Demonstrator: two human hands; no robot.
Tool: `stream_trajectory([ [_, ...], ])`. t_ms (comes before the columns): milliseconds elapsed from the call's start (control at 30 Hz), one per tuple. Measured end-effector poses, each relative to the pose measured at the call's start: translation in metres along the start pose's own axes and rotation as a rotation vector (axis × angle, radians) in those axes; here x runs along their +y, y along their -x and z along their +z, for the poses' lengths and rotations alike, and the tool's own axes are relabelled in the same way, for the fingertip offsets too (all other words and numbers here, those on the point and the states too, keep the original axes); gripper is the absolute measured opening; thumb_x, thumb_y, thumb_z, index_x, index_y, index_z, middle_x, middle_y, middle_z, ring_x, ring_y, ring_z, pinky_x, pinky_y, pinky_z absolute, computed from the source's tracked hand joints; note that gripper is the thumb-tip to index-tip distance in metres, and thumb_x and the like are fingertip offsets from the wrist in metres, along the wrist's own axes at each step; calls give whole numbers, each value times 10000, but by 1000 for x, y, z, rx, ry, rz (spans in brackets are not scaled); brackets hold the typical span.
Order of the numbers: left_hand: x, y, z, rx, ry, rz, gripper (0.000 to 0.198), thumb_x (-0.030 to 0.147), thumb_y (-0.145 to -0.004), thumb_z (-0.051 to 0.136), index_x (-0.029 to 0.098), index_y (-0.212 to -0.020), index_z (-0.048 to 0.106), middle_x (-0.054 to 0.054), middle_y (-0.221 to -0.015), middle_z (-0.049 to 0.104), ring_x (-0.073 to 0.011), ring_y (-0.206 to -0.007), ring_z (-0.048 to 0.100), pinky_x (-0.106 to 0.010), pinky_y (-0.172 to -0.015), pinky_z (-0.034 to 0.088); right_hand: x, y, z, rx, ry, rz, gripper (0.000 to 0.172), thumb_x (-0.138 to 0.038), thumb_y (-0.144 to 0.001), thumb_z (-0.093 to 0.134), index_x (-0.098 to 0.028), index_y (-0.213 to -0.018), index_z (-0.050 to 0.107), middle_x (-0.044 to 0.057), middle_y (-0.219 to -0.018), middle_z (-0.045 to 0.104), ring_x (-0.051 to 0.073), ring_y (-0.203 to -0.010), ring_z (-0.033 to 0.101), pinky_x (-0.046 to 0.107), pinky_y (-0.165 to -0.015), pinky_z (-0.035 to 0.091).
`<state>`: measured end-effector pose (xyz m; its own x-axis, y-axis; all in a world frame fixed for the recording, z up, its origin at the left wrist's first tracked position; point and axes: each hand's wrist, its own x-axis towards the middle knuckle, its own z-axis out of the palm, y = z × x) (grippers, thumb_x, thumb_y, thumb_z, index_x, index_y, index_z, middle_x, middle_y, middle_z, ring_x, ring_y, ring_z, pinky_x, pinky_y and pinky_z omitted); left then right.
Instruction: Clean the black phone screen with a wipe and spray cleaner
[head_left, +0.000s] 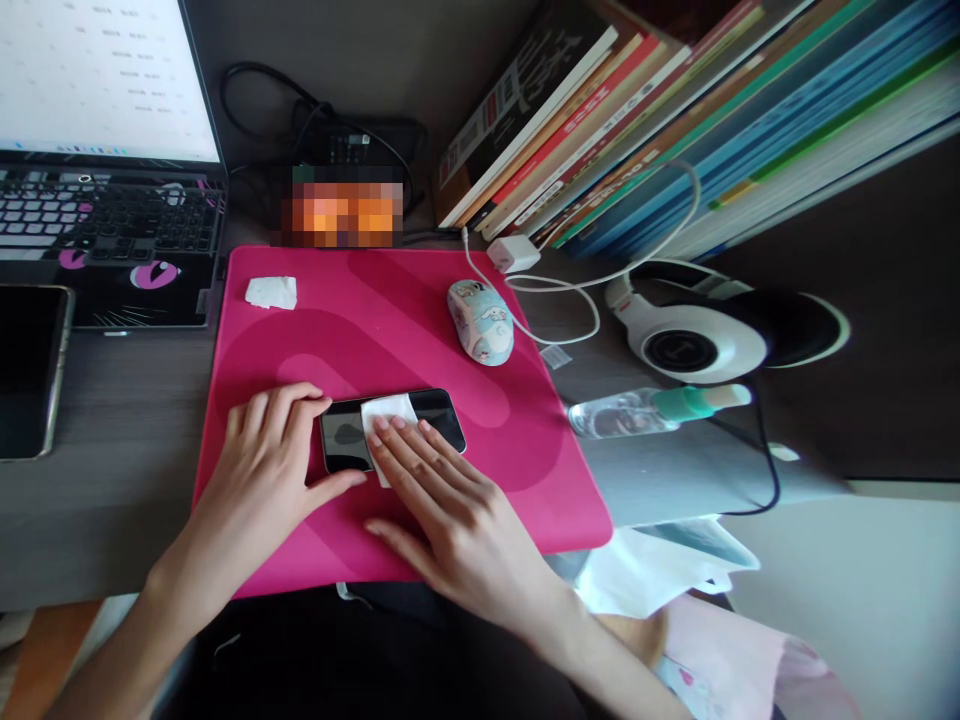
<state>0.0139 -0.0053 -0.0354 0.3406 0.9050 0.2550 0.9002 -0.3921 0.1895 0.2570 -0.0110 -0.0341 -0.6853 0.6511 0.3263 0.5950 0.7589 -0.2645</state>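
A black smartphone [346,437] lies face up and crosswise on the pink desk mat [300,345]. My left hand [262,450] grips the phone's left end, the index finger at its upper corner and the thumb along its lower edge. Across the middle of the screen lies a folded white tissue [388,408]. With fingers stretched out flat, my right hand [457,510] presses on the tissue; its thumb stays apart, over the mat. Part of the tissue is hidden beneath these fingers.
On the mat are a crumpled white tissue [271,292] and a patterned mouse [481,322]. A spray bottle [622,412], headphones [697,335] and a white charger [514,253] stand or lie to the right. Books [540,130] line the back; a laptop [112,220] and another phone [30,370] are left.
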Motion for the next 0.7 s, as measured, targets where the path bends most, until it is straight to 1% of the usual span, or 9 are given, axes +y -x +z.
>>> stream_trajectory([
  [133,-4,1,-1,-13,51,6,684,539,-911,802,166,-1413,527,-199,-1423,621,-400,-1241,604,-539,-983,488,-5,4,-3,-47,7,-22,623,-374,-1091,590,-22,-1593,479,177,-1670,468,280,-1590,415,481,-1318,397],
  [200,-6,1,-2,-26,76,2,686,520,-903,817,184,-1427,530,-192,-1426,620,-397,-1237,607,-546,-998,490,-5,2,-3,-56,21,-34,606,-402,-1102,566,-13,-1564,514,171,-1670,469,274,-1593,411,466,-1329,370],
  [367,-9,1,-8,-42,136,9,648,420,-890,849,217,-1425,545,-160,-1413,627,-378,-1228,618,-534,-1011,509,2,-12,3,-75,60,-53,664,-467,-1111,525,-11,-1591,474,167,-1689,438,276,-1606,383,473,-1339,329],
  [533,-10,1,-5,-42,119,1,712,384,-858,885,211,-1440,514,-152,-1429,621,-369,-1222,614,-526,-1014,513,5,-26,11,-37,35,-35,663,-469,-1114,521,-42,-1617,448,176,-1688,432,261,-1610,370,490,-1341,330],
  [633,-10,2,-1,-20,117,-41,799,420,-817,917,200,-1455,488,-162,-1430,614,-383,-1246,605,-531,-1023,511,1,-23,11,-28,3,-25,695,-472,-1105,544,-52,-1642,410,182,-1680,442,269,-1605,382,502,-1335,346],
  [700,-10,2,-1,-4,124,-61,802,424,-799,930,191,-1427,490,-169,-1412,612,-387,-1256,601,-527,-1034,510,-2,-17,9,-36,-10,-30,713,-480,-1095,564,-38,-1635,419,189,-1672,457,276,-1603,386,496,-1332,354],
])
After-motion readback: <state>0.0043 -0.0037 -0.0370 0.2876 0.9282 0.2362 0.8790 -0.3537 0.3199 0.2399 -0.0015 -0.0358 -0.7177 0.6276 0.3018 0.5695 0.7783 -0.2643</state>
